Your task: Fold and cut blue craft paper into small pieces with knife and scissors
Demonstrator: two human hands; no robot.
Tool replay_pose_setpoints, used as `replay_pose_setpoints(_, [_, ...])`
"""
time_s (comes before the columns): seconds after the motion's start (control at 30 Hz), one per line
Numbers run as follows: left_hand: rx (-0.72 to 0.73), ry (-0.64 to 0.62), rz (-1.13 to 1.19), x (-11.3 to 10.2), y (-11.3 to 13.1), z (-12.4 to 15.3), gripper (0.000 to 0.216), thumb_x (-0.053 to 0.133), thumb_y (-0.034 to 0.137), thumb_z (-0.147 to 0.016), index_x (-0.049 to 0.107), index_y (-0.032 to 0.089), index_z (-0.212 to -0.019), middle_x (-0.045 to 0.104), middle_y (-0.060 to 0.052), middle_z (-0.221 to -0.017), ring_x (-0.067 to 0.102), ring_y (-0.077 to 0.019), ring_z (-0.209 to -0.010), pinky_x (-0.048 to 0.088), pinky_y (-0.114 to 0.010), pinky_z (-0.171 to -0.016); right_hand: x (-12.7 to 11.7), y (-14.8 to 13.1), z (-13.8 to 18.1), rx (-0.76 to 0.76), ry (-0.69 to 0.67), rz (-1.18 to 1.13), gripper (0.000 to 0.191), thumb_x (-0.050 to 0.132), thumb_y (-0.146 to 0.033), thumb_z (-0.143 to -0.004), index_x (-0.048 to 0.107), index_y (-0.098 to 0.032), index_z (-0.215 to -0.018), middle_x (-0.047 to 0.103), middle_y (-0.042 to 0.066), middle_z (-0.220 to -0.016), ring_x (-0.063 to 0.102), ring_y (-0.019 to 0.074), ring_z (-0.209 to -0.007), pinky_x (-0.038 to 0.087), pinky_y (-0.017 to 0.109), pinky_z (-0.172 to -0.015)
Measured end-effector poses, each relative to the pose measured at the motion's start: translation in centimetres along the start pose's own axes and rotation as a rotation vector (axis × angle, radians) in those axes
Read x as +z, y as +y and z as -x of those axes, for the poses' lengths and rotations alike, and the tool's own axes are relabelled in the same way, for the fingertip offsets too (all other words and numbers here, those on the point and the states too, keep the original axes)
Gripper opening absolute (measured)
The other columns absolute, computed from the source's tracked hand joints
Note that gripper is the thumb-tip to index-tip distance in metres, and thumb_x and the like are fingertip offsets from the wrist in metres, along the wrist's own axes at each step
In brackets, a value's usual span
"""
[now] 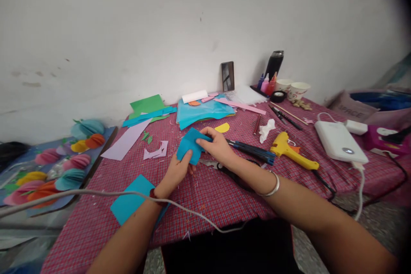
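Blue paper [185,142] over checked cloth [86,227]; scuffed wall [144,30].

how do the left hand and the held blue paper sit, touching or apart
Touching: in the head view the left hand has its thumb on the held blue paper.

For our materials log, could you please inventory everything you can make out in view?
Held paper: count unclear, blue, above mid-table
Paper stack: count unclear, blue, front left
Loose paper: many; green, lilac, pink, blue; back left and middle
Paper ornaments: several, multicoloured, far left
Roll: one, white, back middle
Phone: one, dark, back middle
Flask: one, black, back right
Small bottles: at least three; blue, pink, red; back right
Cups: two, patterned white, back right
Tape: one roll, black, back right
Peanuts: several, tan, back right
Glue gun: one, yellow, right
Scissors: one pair, black-handled, middle
Power bank: one, white, far right
Tablecloth: one, red checked, centre
Left hand: one, on held paper
Right hand: one, on held paper
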State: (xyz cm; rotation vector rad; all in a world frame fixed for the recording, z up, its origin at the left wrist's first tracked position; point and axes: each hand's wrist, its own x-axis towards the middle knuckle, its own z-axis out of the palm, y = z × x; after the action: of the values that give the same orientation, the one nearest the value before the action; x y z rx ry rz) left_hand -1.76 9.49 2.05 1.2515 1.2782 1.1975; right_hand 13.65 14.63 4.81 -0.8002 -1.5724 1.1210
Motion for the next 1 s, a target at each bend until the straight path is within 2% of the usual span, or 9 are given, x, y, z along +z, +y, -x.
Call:
replay_pose_setpoints(0.07, [-0.087, -0.027, 0.143, 0.2, 0.5, 0.1, 0.033, 0.057, 0.045, -0.081, 0.062, 0.015, -0.067, 0.064, -0.005, -0.053, 0.053, -0.0141, -0.04, 0.039, -0.024, -0.039, 0.0, -0.1, 0.1, -0.123, -0.051, 0.081, 0.01, 0.059, -0.02, -0.074, 0.057, -0.018, -0.084, 0.059, 0.0, -0.079, 0.055, 0.0149, -0.074, 0.046, 0.028, -0.068])
replay_pose_setpoints(0.13, [-0.148, -0.04, 0.267, 0.3, 1.0, 0.1, 0.032, 0.057, 0.045, -0.08, 0.06, 0.015, -0.069, 0.064, -0.005, -0.054, 0.053, -0.0129, -0.039, 0.038, -0.023, -0.037, 0.0, -0.2, 0.4, -0.281, -0.15, 0.228, 0.021, 0.057, -0.011, -0.072, 0.06, -0.019, -0.092, 0.061, 0.004, -0.092, 0.056, 0.018, -0.089, 0.046, 0.033, -0.08])
replay_pose_setpoints(0.27, [-0.177, -0.096, 0.428, -0.2, 1.3, -0.1, 0.018, 0.062, 0.031, -0.072, 0.059, 0.014, -0.064, 0.061, -0.002, -0.052, 0.056, -0.0126, -0.041, 0.042, -0.022, -0.038, 0.3, 0.1, 1.0, -0.456, -0.319, 0.413, 0.038, 0.05, -0.003, -0.074, 0.061, -0.019, -0.107, 0.057, 0.008, -0.109, 0.052, 0.0199, -0.106, 0.042, 0.038, -0.093])
replay_pose_setpoints(0.37, [-0.15, -0.256, 0.5, -1.1, 1.4, 0.0, 0.007, 0.064, 0.018, -0.065, 0.062, 0.013, -0.071, 0.066, -0.005, -0.061, 0.062, -0.0157, -0.051, 0.051, -0.026, -0.047, 0.5, 0.4, 1.3, -0.422, -0.355, 0.438, 0.041, 0.047, -0.003, -0.077, 0.06, -0.02, -0.112, 0.054, 0.008, -0.11, 0.053, 0.019, -0.104, 0.044, 0.037, -0.09])
replay_pose_setpoints(0.47, [-0.152, -0.333, 0.579, -1.6, 1.6, 0.0, 0.02, 0.068, 0.026, -0.067, 0.066, 0.013, -0.082, 0.07, -0.006, -0.072, 0.066, -0.0194, -0.062, 0.056, -0.031, -0.053, 0.4, 0.5, 1.3, -0.395, -0.361, 0.449, 0.044, 0.047, -0.002, -0.077, 0.059, -0.022, -0.114, 0.054, 0.007, -0.109, 0.053, 0.0189, -0.104, 0.044, 0.037, -0.09])
replay_pose_setpoints(0.63, [-0.142, -0.159, 0.461, -1.5, 1.6, -0.4, 0.025, 0.068, 0.037, -0.075, 0.063, 0.014, -0.084, 0.068, -0.004, -0.067, 0.062, -0.016, -0.052, 0.052, -0.026, -0.045, 0.1, 0.2, 0.9, -0.346, -0.401, 0.325, 0.044, 0.048, -0.002, -0.073, 0.056, -0.02, -0.113, 0.055, 0.007, -0.113, 0.054, 0.0189, -0.106, 0.044, 0.038, -0.091])
replay_pose_setpoints(0.73, [-0.039, 0.007, 0.355, -1.2, 1.3, -0.7, 0.019, 0.072, 0.031, -0.072, 0.061, 0.016, -0.077, 0.062, 0.002, -0.058, 0.055, -0.0115, -0.044, 0.04, -0.02, -0.037, 0.0, 0.3, 0.4, -0.183, -0.359, 0.111, 0.048, 0.05, -0.005, -0.075, 0.046, -0.019, -0.12, 0.057, 0.009, -0.114, 0.057, 0.017, -0.101, 0.047, 0.035, -0.087])
replay_pose_setpoints(0.8, [0.038, 0.055, 0.242, -1.0, 1.1, -0.7, 0.016, 0.075, 0.025, -0.069, 0.062, 0.017, -0.072, 0.059, 0.003, -0.056, 0.052, -0.0099, -0.046, 0.038, -0.02, -0.041, 0.0, 0.5, 0.1, -0.065, -0.307, 0.029, 0.042, 0.054, -0.013, -0.078, 0.045, -0.018, -0.119, 0.059, 0.008, -0.108, 0.059, 0.0154, -0.091, 0.049, 0.033, -0.08])
replay_pose_setpoints(1.0, [0.181, 0.035, -0.168, -0.5, 1.6, 0.0, 0.016, 0.078, 0.02, -0.062, 0.062, 0.017, -0.063, 0.054, 0.005, -0.054, 0.043, -0.0087, -0.049, 0.035, -0.022, -0.048, 0.3, 0.7, 0.2, 0.081, -0.372, -0.015, 0.009, 0.061, -0.02, -0.075, 0.053, -0.018, -0.079, 0.053, -0.002, -0.071, 0.05, 0.0108, -0.064, 0.042, 0.024, -0.058])
